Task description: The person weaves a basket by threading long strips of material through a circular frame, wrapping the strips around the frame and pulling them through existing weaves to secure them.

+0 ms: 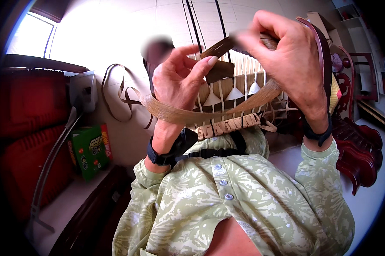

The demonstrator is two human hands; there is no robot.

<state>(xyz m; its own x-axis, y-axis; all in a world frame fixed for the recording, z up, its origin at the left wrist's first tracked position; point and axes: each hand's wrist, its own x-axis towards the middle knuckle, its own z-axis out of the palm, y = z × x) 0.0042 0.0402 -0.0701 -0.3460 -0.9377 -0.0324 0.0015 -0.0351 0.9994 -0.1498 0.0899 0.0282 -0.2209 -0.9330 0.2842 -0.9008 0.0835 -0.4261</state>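
My left hand is closed at the upper middle, thumb and finger pinching a dark brown flat strip. My right hand, higher and to the right, grips the other part of the strip; its fingertips are blurred. A lighter brown band loops across in front of my left wrist up toward my right hand. Behind it lies a half-woven piece on my lap, with pale cords, white triangular bits and a plaited lower edge.
Red boxy objects, a green box and a metal stand are at left. Loose strips coil on the pale floor. Dark red wooden furniture and shelving stand at right.
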